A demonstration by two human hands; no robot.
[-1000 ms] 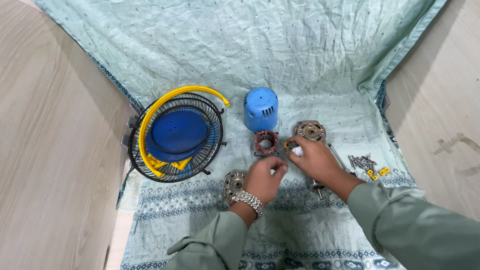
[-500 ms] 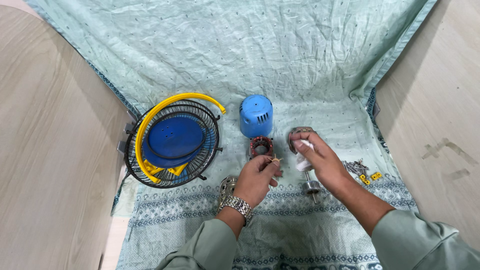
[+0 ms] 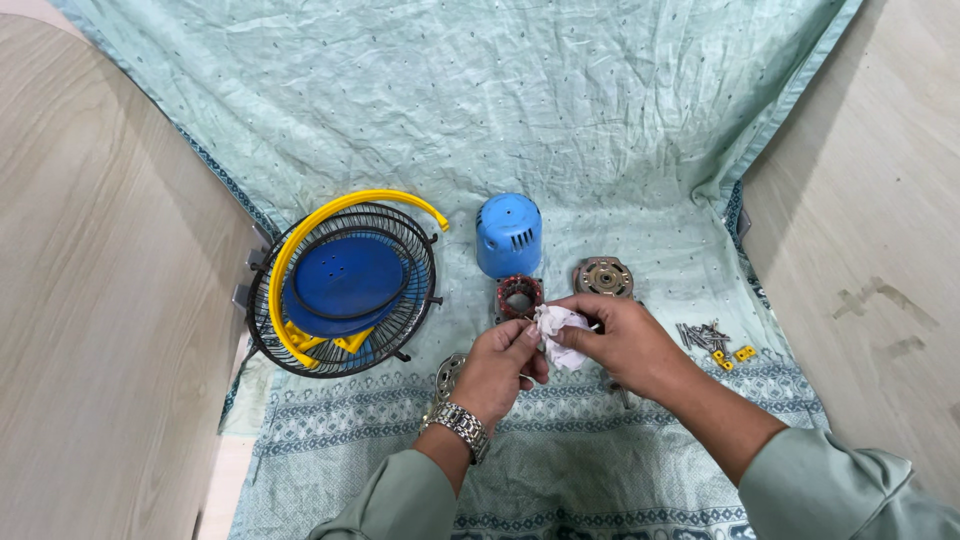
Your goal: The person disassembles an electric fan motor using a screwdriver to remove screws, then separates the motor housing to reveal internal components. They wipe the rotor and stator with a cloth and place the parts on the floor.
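So we've got both hands together over the green patterned cloth [image 3: 600, 130], just below the motor bits. Our right hand [image 3: 610, 345] is pinched shut on a crumpled white tissue [image 3: 556, 325], and our left hand [image 3: 500, 365] (the one with the metal watch [image 3: 455, 425]) is closed up right against it, fingertips touching the tissue. There may be something small between the left fingers, but it's hidden, so we can't tell. The tissue is a wad, so no real long axis or pointing direction to call.

Count of what's laid out: one blue motor cover [image 3: 508, 235], sitting dome-up with its vents showing; one stator with reddish copper windings [image 3: 520, 296] just below it; one round metal end plate [image 3: 603, 277] to the right of that; another metal end plate [image 3: 445, 375] half hidden behind the left wrist. Over on the left, one black wire fan guard [image 3: 345, 290] with one blue blade piece [image 3: 345, 278] inside and one yellow curved ring [image 3: 370, 205] across it. On the right, one small pile of screws [image 3: 703, 335] (too jumbled to count) plus two little yellow clips [image 3: 733, 355].
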